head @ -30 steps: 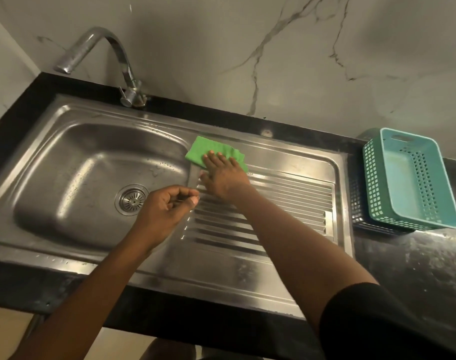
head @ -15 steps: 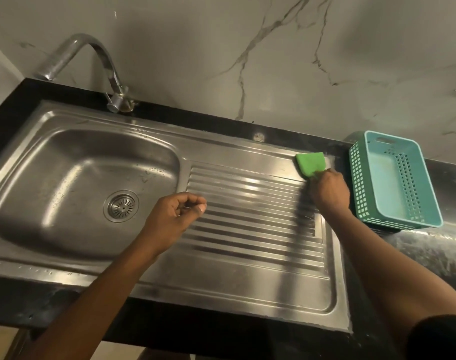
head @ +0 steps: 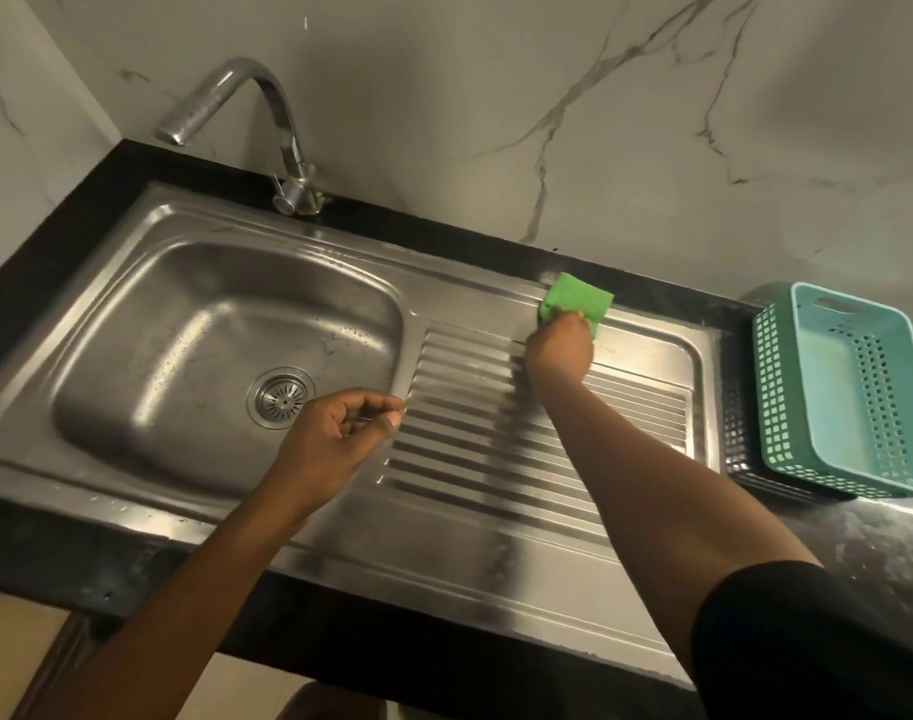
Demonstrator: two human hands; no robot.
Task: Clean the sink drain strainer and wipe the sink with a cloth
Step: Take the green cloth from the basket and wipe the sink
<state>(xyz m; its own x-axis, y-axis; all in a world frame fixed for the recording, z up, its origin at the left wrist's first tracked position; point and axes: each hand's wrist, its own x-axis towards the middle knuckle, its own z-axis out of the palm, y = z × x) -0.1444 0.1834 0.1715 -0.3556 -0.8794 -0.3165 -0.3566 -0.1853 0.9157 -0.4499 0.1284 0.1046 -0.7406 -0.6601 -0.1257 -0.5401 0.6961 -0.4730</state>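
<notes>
A stainless steel sink (head: 194,324) has its round drain strainer (head: 281,398) seated in the basin floor. To the right lies the ribbed draining board (head: 501,459). My right hand (head: 558,350) presses a folded green cloth (head: 576,298) onto the flat back strip of the draining board, near its far rim. My left hand (head: 340,433) hovers over the basin's right edge, fingers curled with thumb and fingertips pinched; I see nothing in it.
A chrome tap (head: 267,122) arches over the basin from the back. A teal plastic basket (head: 849,392) stands on the black countertop (head: 870,532) to the right of the sink. A marble wall rises behind.
My right hand has slid the green cloth back leftward along the far strip of the draining board, after sweeping it right toward the basket. My left hand has stayed in place.
</notes>
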